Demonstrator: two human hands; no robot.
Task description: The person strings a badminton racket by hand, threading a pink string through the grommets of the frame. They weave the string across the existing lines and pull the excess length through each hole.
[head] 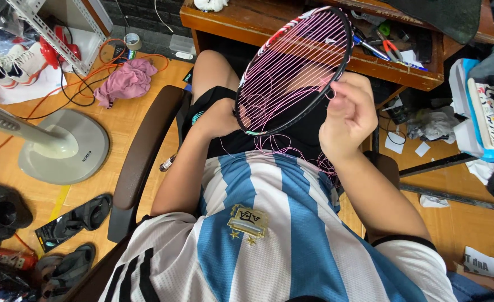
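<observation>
At frame centre, our left hand (216, 120) grips the racket (294, 70) rim while our right hand (347, 114) pinches pink string (292, 146), whose loose loops could tangle or slip, we judge.

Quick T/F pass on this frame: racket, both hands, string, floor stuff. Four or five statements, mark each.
1. The left hand holds the badminton racket at the frame's lower edge. True.
2. The racket is strung with green string. False: the string is pink.
3. The right hand is at the right side of the racket frame, at the pink string. True.
4. The pedestal fan base stands on the wooden desk. False: it stands on the floor, to the person's left; the wooden desk is ahead.
5. The pink cloth is draped over the racket. False: it lies on the floor.
</observation>
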